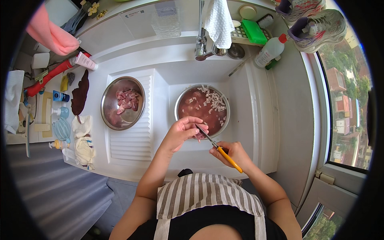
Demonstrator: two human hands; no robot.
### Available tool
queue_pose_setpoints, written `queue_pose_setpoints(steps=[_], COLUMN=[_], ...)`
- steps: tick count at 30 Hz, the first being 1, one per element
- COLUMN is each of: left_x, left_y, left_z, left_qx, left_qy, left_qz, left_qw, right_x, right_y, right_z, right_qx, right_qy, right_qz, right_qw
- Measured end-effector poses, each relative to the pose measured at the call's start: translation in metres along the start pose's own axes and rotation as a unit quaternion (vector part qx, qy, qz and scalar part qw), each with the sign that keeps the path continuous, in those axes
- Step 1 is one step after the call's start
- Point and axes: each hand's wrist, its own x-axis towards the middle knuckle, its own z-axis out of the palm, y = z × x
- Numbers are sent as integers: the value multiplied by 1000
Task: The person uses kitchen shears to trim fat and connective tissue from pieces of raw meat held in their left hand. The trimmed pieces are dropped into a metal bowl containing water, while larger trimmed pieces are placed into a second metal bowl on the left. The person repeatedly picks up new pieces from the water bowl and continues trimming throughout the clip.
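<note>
My left hand (181, 132) holds a small piece of raw meat (200, 135) over the near rim of a round metal bowl (227, 105). Scissors with orange handles (229, 159) are in my right hand (235, 153), their blades reaching to the meat at my left fingers. Reddish water (192, 105) fills the bowl, with pale bits of fat (215, 100) floating mostly at its upper right. On the ribbed drainboard to the left stands a second metal bowl (109, 103), tilted in view, with pieces of raw meat (127, 100) in it.
A metal faucet (201, 46) with a white cloth (218, 24) over it stands behind the sink (240, 120). A plastic bottle with a red cap (270, 52) and sneakers (318, 30) are at the right. Along the left edge lie a dark cloth (80, 93), a pale cloth (83, 144) and toiletries.
</note>
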Motion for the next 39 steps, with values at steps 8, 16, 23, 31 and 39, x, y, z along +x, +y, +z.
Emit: queue_pose_setpoints(steps=[8, 16, 23, 31, 39], left_x=[3, 6, 11, 17, 78], left_y=[-1, 0, -9, -46, -99], left_z=[-1, -12, -10, -32, -86], left_qx=[-2, -42, -90, 38, 200], left_qy=[42, -16, 7, 22, 200], left_qz=[-47, -78, -82, -167, -99], left_qw=[998, 996, 993, 985, 954], right_x=[4, 9, 12, 12, 18], right_y=[9, 18, 7, 36, 62], right_z=[4, -8, -7, 7, 3], right_qx=[-48, 148, 162, 191, 299], right_qy=[14, -124, -121, -164, -147], right_qz=[-5, 132, 199, 237, 291], right_qw=[999, 972, 959, 938, 897])
